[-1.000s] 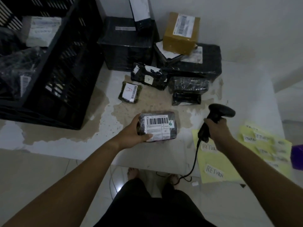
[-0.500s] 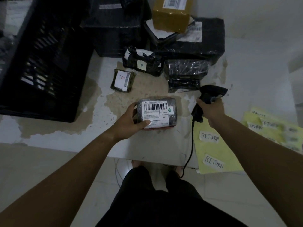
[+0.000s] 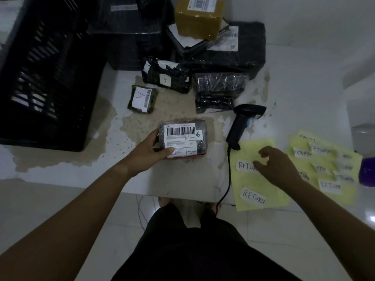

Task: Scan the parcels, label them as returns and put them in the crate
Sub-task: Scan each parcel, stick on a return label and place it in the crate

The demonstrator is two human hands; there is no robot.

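Black parcel [image 3: 183,139] cradled in curled left hand [image 3: 149,152]

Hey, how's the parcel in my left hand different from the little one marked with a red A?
The held parcel sits in the left hand; the A parcel lies untouched on the table. The held parcel's label is printed, barcode across the top; the A parcel's carries a handwritten A, barcode down one side. Both are dark-wrapped with white labels.

"RETURN" handwritten on slips [image 3: 253,196] on yellow sheet [image 3: 245,179] under my right hand [image 3: 278,165]. Red "A" on small parcel [image 3: 142,99] beyond my left hand [image 3: 150,153]. Green "6" on held parcel [image 3: 182,138].
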